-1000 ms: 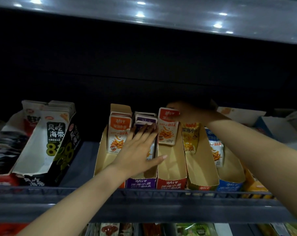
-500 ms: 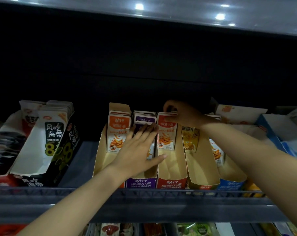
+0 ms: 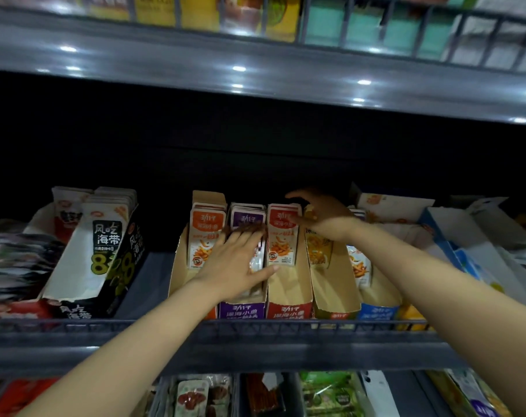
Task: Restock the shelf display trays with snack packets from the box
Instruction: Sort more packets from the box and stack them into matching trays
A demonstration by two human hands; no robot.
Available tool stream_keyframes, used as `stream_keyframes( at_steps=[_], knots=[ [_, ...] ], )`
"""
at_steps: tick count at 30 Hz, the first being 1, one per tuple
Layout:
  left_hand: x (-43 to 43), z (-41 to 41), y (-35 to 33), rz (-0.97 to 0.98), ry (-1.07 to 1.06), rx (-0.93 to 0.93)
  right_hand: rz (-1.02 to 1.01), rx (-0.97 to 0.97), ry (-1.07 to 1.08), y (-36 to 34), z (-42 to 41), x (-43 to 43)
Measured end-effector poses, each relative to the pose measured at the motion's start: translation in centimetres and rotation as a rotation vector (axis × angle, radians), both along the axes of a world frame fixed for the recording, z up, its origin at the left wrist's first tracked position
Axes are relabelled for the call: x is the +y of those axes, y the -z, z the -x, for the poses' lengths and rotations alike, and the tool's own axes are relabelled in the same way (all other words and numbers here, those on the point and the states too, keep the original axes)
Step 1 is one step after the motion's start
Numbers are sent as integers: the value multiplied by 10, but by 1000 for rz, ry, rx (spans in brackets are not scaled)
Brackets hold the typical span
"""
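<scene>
Upper shelf: a broad band of smooth grey metal across the top, glossy with small light reflections
Shelf: a flat dark grey deck at chest height, fenced in front by a thin wire rail
Seaweed tray: a tall cardboard box at the left, white inside and black outside, tilted backward, with flat pouches standing in its rear
Red tray: a narrow open-topped cardboard trough in the centre, plain brown inside, with a red printed front lip
Purple tray: the same trough shape, touching the red tray's left wall
Orange tray: the leftmost of the row, with a brown cardboard side wall
Yellow tray: just right of the red one, leaning slightly rightward
Blue tray: beside the yellow tray, partly behind the right forearm
Left hand: laid flat, fingers straight and together, pressing on the purple packets, with the thumb stretched out to the red tray's edge
Right hand: raised at the tops of the packets, fingers and thumb spread apart and clasping nothing visible; blur hides whether the fingertips touch
Red packets: glossy flat pouches with rounded corners, upright at the back of the red tray, just left of the right hand
Purple packets: upright in the purple tray, tops showing above the left fingers
Orange packets: upright at the back of the orange tray
</scene>
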State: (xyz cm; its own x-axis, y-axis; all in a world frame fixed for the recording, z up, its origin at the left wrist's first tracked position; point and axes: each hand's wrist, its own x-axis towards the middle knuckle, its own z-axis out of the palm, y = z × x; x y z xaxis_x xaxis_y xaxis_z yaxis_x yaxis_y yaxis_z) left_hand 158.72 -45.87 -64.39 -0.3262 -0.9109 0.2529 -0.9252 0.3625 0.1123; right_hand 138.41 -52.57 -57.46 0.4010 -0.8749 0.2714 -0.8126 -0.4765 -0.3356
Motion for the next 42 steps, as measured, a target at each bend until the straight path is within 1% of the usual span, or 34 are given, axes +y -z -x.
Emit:
stream_keyframes(
  at_steps=[3, 7, 11, 17, 22, 24, 27, 31, 35, 36, 39, 42],
  knots=[
    [15, -2, -9, -36, -24, 3, 15, 23, 18, -3, 6, 31],
    [40, -10, -11, -20, -7, 8, 28, 56, 54, -3, 10, 72],
    [71, -20, -9, -28, -2, 30, -22, 54, 15, 6, 10, 107],
    [122, -22, 12, 17, 53, 38, -60, 67, -52, 42, 10, 165],
    [165, -18, 55, -23, 90, 118, -202, 20, -42, 97, 19, 214],
    [179, -18, 84, -83, 94, 130, -256, 42, -22, 126, 23, 230],
    [195, -19, 131, -198, 83, 90, -333, 75, -2, 174, 28, 251],
    [214, -22, 187, -392, 33, 75, -453, 125, -1, 239, 33, 272],
    [227, -23, 234, -575, -10, 13, -618, 168, 28, 300, 35, 286],
    [230, -23, 245, -636, -19, -1, -659, 171, 34, 314, 35, 289],
    [233, -26, 279, -733, -59, -46, -758, 172, 87, 353, 37, 296],
    [238, -27, 308, -836, -104, -91, -860, 119, 133, 390, 38, 303]
  ],
)
